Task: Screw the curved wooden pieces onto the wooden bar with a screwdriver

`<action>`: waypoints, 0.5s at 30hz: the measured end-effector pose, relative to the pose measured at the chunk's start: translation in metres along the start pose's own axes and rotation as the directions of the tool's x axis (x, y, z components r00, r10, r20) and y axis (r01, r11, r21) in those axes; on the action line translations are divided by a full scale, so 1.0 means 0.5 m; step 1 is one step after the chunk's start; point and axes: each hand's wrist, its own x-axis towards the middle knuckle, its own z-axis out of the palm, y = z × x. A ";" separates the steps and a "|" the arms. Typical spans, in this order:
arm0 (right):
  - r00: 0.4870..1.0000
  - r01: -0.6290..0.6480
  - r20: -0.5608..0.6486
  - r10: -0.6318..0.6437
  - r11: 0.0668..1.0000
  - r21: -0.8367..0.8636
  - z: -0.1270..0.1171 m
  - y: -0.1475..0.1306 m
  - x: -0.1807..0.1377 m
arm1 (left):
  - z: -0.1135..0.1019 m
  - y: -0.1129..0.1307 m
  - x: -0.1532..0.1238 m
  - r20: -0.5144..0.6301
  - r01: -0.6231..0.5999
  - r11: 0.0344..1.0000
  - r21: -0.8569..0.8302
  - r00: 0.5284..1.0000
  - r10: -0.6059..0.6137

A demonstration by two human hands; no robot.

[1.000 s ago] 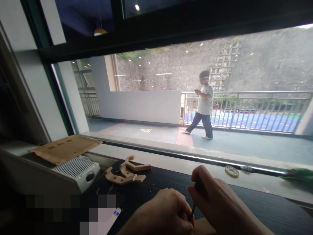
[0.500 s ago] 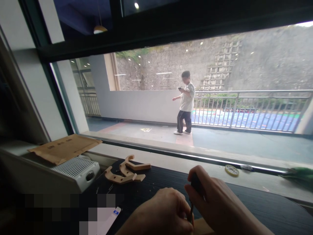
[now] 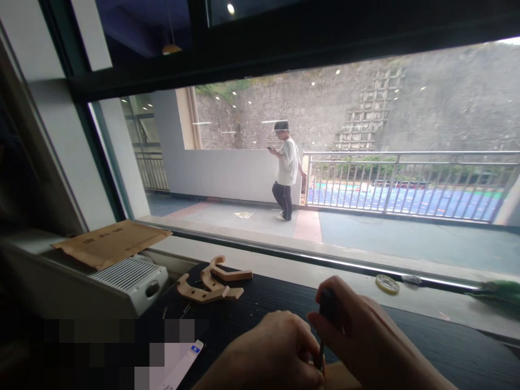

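Observation:
My right hand is wrapped around the black handle of a screwdriver, held upright with its shaft pointing down. Close beside the shaft's lower end, my left hand is closed, thumb and fingers pinched together. What those fingers hold is hidden. Below both hands a light wooden piece shows at the bottom edge, mostly covered. Several curved wooden pieces with drilled holes lie in a pile on the dark table, beyond my left hand.
A lit phone lies at lower left. A brown envelope rests on a white ventilated box. On the sill sit a yellowish tape roll and a green object. Outside the window walks a person with a phone.
The person outside has walked to the left. Both my hands stay at the same spot, with the screwdriver's handle showing a little more in my right hand. The view has shifted slightly.

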 end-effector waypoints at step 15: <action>1.000 0.020 0.008 -0.020 0.998 0.064 -0.005 0.006 0.003 | -0.005 0.000 0.000 0.055 -0.011 1.000 0.012 0.998 0.010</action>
